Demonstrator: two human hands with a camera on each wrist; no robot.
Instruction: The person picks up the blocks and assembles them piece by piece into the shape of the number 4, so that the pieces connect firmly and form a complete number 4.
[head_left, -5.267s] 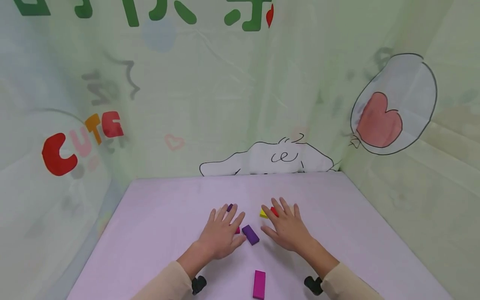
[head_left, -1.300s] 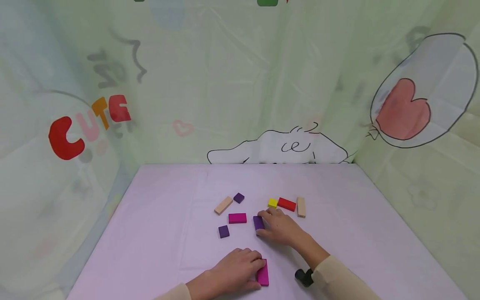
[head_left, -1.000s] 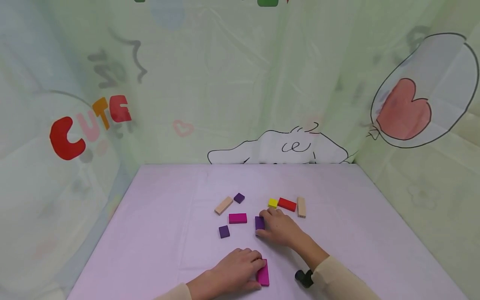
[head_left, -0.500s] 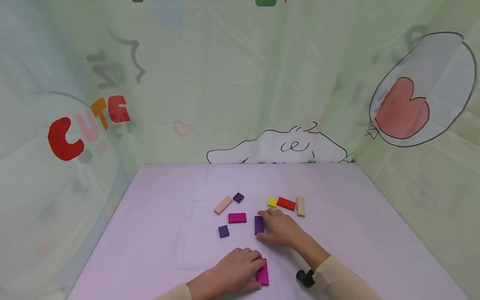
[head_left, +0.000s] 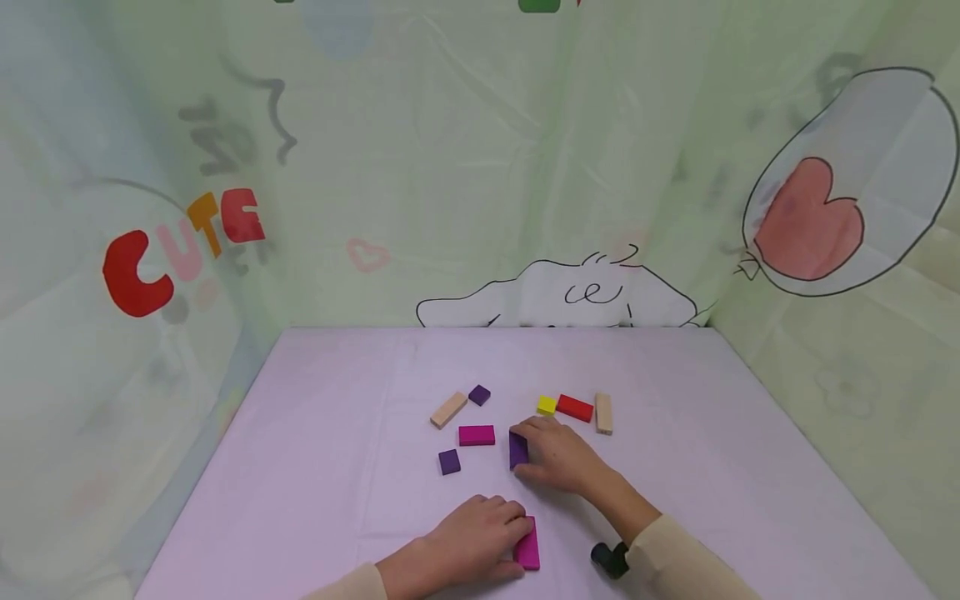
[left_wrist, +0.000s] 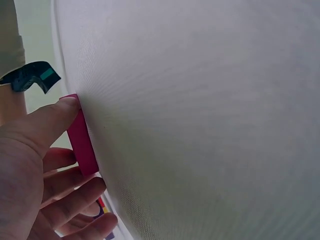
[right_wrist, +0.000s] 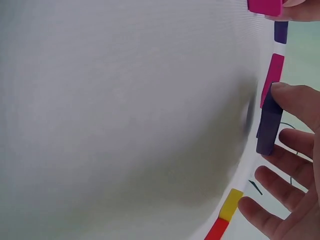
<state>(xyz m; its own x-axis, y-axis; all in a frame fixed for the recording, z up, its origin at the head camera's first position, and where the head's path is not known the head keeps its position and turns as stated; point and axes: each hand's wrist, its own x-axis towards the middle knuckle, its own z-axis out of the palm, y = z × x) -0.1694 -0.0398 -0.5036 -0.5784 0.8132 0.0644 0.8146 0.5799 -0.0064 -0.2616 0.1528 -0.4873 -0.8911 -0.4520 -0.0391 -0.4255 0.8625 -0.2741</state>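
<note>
My left hand holds a magenta block near the front of the table. In the left wrist view its thumb lies at one end of that magenta block and fingers at the other. Farther forward, my right hand pinches a purple block between thumb and index finger. The right wrist view shows this purple block spanning thumb to fingertip, the other fingers spread apart. Whether it touches the tabletop is hard to tell. A second magenta block lies to its left.
Two small purple cubes and a plain wooden block lie to the left. Beyond the right hand are a yellow cube, a red block and another wooden block. Printed curtains surround the table.
Several seconds ago both hands were spread with nothing held. Since then the left has taken hold of the near magenta block and the right the purple block, which has turned straighter. Lately both hands barely move.
</note>
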